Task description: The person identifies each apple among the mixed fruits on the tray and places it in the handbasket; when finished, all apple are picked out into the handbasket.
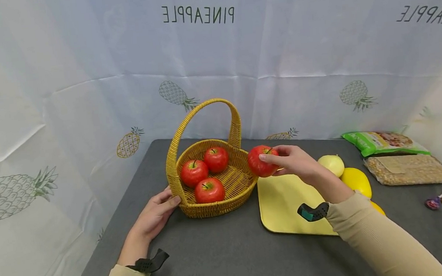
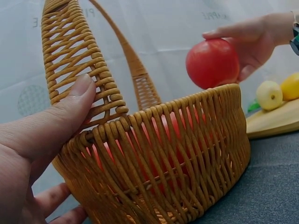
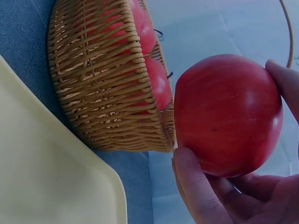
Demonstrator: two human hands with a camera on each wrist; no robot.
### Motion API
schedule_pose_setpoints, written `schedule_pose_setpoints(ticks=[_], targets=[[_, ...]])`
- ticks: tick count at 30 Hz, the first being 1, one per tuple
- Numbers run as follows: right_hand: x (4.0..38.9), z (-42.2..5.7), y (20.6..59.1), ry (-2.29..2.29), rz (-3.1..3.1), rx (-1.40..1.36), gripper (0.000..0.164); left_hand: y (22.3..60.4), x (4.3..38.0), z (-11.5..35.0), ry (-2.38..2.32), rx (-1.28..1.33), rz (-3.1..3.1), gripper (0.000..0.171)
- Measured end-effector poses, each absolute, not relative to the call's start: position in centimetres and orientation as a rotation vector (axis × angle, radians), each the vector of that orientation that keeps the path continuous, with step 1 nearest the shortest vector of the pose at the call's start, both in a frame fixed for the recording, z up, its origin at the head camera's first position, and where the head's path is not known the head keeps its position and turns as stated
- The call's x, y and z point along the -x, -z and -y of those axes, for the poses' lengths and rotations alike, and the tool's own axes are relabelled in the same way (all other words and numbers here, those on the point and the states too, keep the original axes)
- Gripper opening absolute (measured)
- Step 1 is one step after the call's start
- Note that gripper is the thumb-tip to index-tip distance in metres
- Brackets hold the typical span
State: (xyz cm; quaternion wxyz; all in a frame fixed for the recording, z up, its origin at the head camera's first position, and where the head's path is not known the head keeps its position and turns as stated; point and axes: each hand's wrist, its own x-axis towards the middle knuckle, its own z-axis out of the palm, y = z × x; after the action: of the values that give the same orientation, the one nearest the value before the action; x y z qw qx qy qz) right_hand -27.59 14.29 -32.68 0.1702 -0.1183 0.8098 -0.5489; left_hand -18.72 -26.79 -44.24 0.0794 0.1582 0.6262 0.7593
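A yellow woven basket [image 1: 219, 208] with a tall arched handle holds three red apples [image 1: 209, 190]. At its left end my left hand [image 1: 157, 211] holds the basket, the thumb lying against the foot of the handle in the left wrist view. Some of those fingers are hidden behind the weave. My right hand [image 1: 296, 162] grips another red apple [image 1: 261, 163] between thumb and fingers, at the basket's right rim. In the right wrist view this apple [image 3: 229, 116] is raised beside the basket, its lower side against the fingers.
To the right lies a yellow tray [image 1: 286, 207], partly under my right forearm. Beside it are a pale green round fruit [image 1: 331, 164] and yellow fruits [image 1: 357, 181]. Farther right are a green packet [image 1: 387, 143], a bag of grains [image 1: 407, 170] and two lollipops [image 1: 441, 201].
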Motion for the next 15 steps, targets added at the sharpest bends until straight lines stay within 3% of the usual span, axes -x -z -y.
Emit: schedule_pose_setpoints(ticks=[15], targets=[[28.2,-12.0,31.6,1.459,-2.235,0.462,0.063,44.3,18.8,26.6,-2.265,-0.468,-1.893,0.05]])
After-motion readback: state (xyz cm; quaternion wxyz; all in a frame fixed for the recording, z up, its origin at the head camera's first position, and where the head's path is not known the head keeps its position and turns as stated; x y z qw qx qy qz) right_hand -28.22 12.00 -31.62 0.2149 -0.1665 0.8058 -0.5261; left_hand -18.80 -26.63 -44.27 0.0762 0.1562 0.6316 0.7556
